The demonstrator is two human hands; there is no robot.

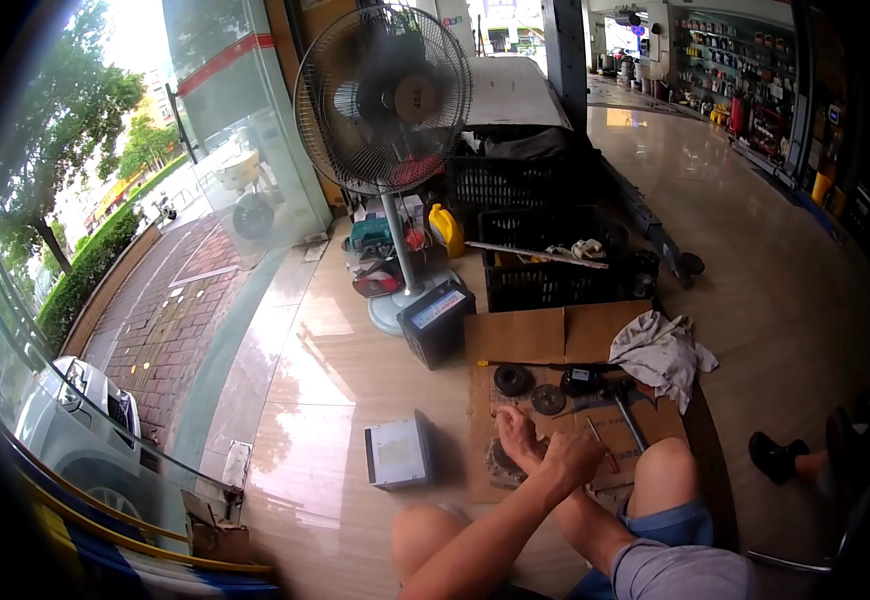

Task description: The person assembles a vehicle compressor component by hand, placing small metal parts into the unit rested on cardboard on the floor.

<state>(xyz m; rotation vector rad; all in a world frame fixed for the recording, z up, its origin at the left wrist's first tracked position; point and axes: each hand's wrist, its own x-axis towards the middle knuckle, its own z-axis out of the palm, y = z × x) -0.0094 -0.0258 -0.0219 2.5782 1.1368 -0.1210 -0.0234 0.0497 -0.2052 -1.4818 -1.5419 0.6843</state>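
Note:
My forearms cross above a cardboard sheet [515, 335]. My left hand [575, 456], at the end of the arm from the lower left, is closed; what it grips is hidden. A thin tool with a red handle [611, 461] is right beside it, and I cannot tell if the hand touches it. Further left, my right hand [518, 438] has its fingers curled over a rough metal part [502, 466], its grip unclear. Just beyond lie a dark ring [511, 379], a toothed disc [548, 400], a black part [582, 379] and a hammer-like tool [631, 418].
A white cloth [662, 355] lies at the cardboard's right corner. Left of it stand a box [397, 454] and a car battery [438, 322]. Behind are a standing fan [385, 100], black crates [545, 285] and a yellow jug [446, 230]. Another person's shoe [777, 457] shows at right.

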